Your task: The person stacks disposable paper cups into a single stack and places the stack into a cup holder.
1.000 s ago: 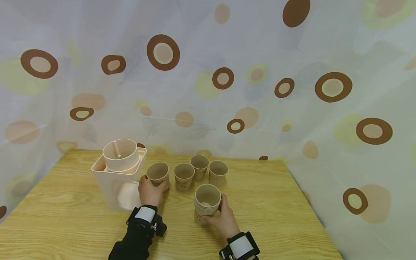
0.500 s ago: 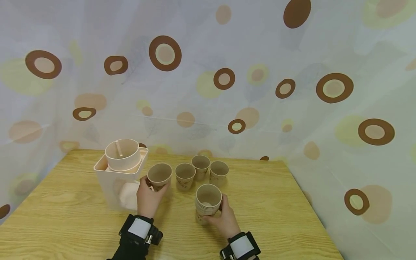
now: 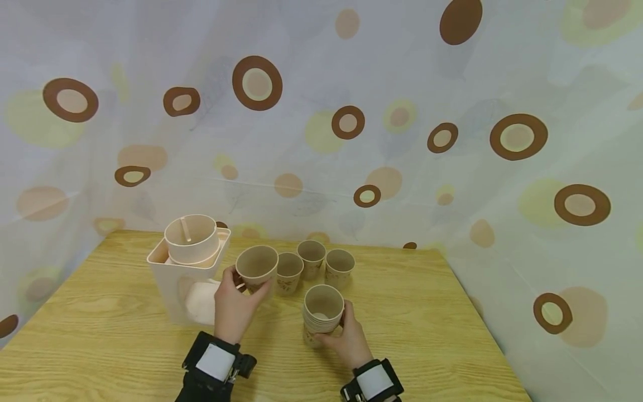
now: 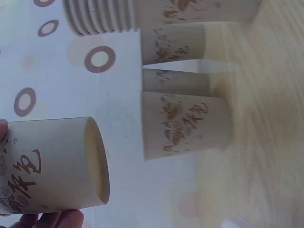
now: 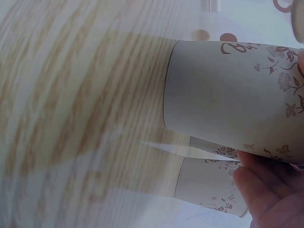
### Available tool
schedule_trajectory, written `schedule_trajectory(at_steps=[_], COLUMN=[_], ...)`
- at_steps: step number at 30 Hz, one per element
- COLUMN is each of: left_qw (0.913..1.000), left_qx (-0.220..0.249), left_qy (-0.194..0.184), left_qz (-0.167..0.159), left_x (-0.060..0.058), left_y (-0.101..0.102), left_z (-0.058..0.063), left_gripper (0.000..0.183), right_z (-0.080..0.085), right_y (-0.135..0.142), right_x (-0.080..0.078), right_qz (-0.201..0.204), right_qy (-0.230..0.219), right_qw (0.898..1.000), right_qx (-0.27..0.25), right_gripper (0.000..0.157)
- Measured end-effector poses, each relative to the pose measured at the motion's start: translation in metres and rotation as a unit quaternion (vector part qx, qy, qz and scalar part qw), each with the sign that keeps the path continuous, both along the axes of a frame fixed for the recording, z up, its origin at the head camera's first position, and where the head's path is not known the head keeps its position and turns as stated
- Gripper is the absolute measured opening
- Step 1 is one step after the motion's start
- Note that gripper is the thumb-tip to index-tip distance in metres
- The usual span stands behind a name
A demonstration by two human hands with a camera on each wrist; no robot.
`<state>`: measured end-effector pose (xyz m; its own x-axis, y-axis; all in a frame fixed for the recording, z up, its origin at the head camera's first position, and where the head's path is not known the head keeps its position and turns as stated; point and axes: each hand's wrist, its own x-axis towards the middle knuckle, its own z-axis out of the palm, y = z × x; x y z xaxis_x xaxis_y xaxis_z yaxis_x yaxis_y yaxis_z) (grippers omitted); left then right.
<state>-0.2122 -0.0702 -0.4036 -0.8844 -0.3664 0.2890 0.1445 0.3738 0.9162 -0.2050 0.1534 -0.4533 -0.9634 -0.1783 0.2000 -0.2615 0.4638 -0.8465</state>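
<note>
My left hand (image 3: 234,310) grips a beige paper cup (image 4: 57,164) with brown printed flowers and characters, lifted off the table, its bottom showing in the left wrist view. In the head view this cup partly covers a standing paper cup (image 3: 288,276) behind it. Two more cups, one at the back (image 3: 311,262) and one on the right (image 3: 339,271), stand upright beside that one. Nearer the front, a stack of nested paper cups (image 3: 321,315) stands upright with my right hand (image 3: 348,339) gripping its right side. The right wrist view shows the stack's lowest cup (image 5: 228,95) on the wood.
On the left of the wooden table (image 3: 427,312) stands a white plastic container (image 3: 176,296) holding a round cream vessel (image 3: 191,240). A white rounded piece (image 3: 201,301) sits at its front. Behind hangs a spotted curtain (image 3: 301,156).
My left hand has lifted the single cup from the table and carried it to the right, toward the stack. The right hand and the stack have stayed in place.
</note>
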Motion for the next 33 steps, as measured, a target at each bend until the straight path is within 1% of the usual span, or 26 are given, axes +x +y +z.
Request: schedule_trajectory(at_steps=[5, 12, 18, 22, 26, 29, 33], left_qw=[0.9999, 0.9993, 0.9981, 0.9964, 0.9937, 0.9913, 0.9886], left_qx=[-0.006, -0.012, -0.008, -0.006, -0.003, -0.002, 0.003], left_qy=[0.014, 0.021, 0.040, 0.052, 0.061, 0.066, 0.060], left_qz=[-0.007, -0.029, -0.046, -0.067, -0.094, -0.114, -0.138], left_x=[0.002, 0.005, 0.008, 0.011, 0.012, 0.014, 0.015], left_y=[0.005, 0.013, 0.026, 0.038, 0.053, 0.064, 0.076], left_z=[0.012, 0.026, 0.038, 0.045, 0.048, 0.047, 0.045], left_gripper=[0.067, 0.068, 0.066, 0.065, 0.063, 0.062, 0.063], right_z=[-0.001, -0.002, -0.001, 0.000, -0.001, 0.000, -0.001], right_y=[0.001, 0.001, 0.001, 0.001, 0.001, 0.001, 0.003], right_x=[-0.001, -0.001, -0.001, -0.001, 0.000, 0.000, -0.001], right_qz=[0.002, 0.000, -0.002, -0.005, -0.006, -0.002, 0.003], right_qy=[0.002, 0.000, -0.002, -0.003, -0.003, -0.012, -0.024], right_qw=[1.000, 1.000, 1.000, 1.000, 1.000, 1.000, 1.000], right_qx=[-0.004, 0.000, 0.006, 0.008, 0.008, 0.004, -0.003], right_gripper=[0.077, 0.076, 0.076, 0.077, 0.079, 0.081, 0.081])
